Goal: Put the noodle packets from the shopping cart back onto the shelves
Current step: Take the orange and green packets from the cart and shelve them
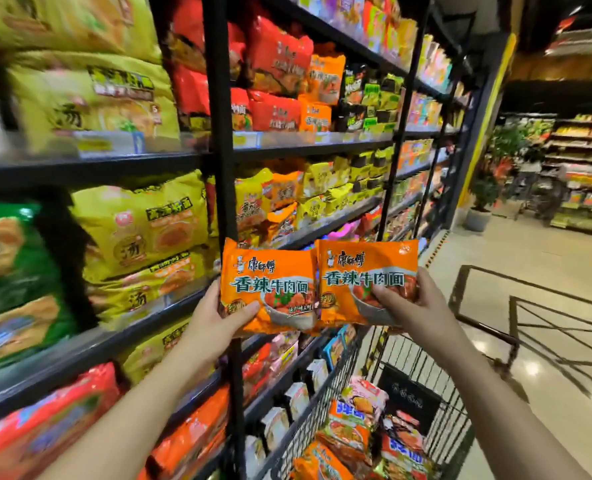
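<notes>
Nearest to me, at the bottom right of the frame, the shopping cart (422, 403) has more noodle packets (353, 434) heaped in its wire basket, so I judge the job is only partly done.

Just above it, at centre frame, my two hands each hold up one packet. The left hand (215, 320) pinches the lower left corner of the left orange packet (270, 289), thumb across the front. The right hand (412, 306) clamps the lower right part of the right orange packet (367, 275), thumb on the printed bowl. I hold them by the edges, faces toward me, probably so I can read the labels and find the matching row.

Both packets look alike: glossy orange wrappers, dark green characters, a small chef logo at upper left, a picture of a bowl of noodles below. They sit side by side, inner edges touching or slightly overlapping.

Beyond them, the shelves (308, 150) run away toward the upper right, packed with packets. Matching orange shelf packets (317, 116) sit on a higher shelf, above centre, which I take as the likely home.
</notes>
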Demonstrator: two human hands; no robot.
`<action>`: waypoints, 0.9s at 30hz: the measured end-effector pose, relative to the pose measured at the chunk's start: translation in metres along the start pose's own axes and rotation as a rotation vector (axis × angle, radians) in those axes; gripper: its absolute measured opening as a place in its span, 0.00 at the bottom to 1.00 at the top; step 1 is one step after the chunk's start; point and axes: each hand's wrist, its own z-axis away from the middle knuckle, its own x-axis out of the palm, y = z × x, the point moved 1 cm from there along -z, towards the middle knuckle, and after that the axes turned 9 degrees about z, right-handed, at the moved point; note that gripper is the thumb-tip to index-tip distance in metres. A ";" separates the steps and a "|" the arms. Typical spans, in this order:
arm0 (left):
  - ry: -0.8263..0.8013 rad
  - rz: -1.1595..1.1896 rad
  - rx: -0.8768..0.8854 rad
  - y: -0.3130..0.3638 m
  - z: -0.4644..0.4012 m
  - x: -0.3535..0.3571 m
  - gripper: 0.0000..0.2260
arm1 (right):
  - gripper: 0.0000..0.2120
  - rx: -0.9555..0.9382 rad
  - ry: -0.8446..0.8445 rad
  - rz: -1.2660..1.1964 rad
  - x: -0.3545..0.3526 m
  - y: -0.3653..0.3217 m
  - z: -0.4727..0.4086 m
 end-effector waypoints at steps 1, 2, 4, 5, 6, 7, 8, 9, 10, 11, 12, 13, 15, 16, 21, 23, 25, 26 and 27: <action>0.030 -0.006 0.006 0.006 0.014 -0.012 0.20 | 0.16 -0.016 -0.032 -0.008 0.009 -0.005 0.003; 0.052 -0.011 0.018 0.013 0.028 -0.024 0.20 | 0.17 -0.039 -0.060 -0.017 0.019 -0.013 0.006; 0.099 -0.020 0.040 0.027 0.056 -0.047 0.21 | 0.16 -0.084 -0.106 -0.034 0.038 -0.030 0.013; 0.129 -0.026 0.054 0.034 0.070 -0.060 0.23 | 0.16 -0.107 -0.130 -0.042 0.048 -0.039 0.017; 0.164 -0.040 0.070 0.041 0.084 -0.073 0.24 | 0.15 -0.132 -0.157 -0.056 0.059 -0.052 0.023; 0.198 -0.057 0.087 0.049 0.098 -0.086 0.25 | 0.14 -0.154 -0.185 -0.067 0.070 -0.061 0.028; 0.228 -0.075 0.104 0.057 0.113 -0.099 0.25 | 0.14 -0.179 -0.220 -0.079 0.082 -0.072 0.034; 0.247 -0.097 0.115 0.063 0.126 -0.112 0.25 | 0.14 -0.197 -0.254 -0.089 0.093 -0.081 0.038; 0.275 -0.118 0.127 0.069 0.140 -0.127 0.24 | 0.15 -0.210 -0.288 -0.103 0.107 -0.092 0.044; 0.314 -0.130 0.130 0.073 0.155 -0.142 0.23 | 0.16 -0.224 -0.321 -0.122 0.121 -0.103 0.051; 0.350 -0.129 0.138 0.078 0.171 -0.156 0.22 | 0.16 -0.242 -0.349 -0.142 0.136 -0.114 0.059; 0.383 -0.126 0.145 0.083 0.188 -0.172 0.21 | 0.16 -0.254 -0.377 -0.163 0.151 -0.125 0.068; 0.444 -0.128 0.153 0.093 0.222 -0.197 0.20 | 0.17 -0.290 -0.433 -0.200 0.178 -0.147 0.088; 0.472 -0.141 0.153 0.099 0.242 -0.210 0.20 | 0.17 -0.310 -0.465 -0.211 0.191 -0.159 0.102; 0.633 -0.186 0.180 0.130 0.361 -0.274 0.20 | 0.19 -0.381 -0.601 -0.249 0.253 -0.222 0.185; 0.694 -0.184 0.186 0.143 0.415 -0.296 0.20 | 0.20 -0.405 -0.660 -0.273 0.275 -0.248 0.228; 0.743 -0.210 0.190 0.156 0.464 -0.313 0.20 | 0.19 -0.418 -0.705 -0.299 0.293 -0.270 0.269; 0.770 -0.220 0.191 0.163 0.490 -0.322 0.20 | 0.20 -0.426 -0.727 -0.310 0.301 -0.283 0.292; 0.799 -0.226 0.193 0.170 0.516 -0.331 0.20 | 0.20 -0.440 -0.749 -0.315 0.309 -0.296 0.314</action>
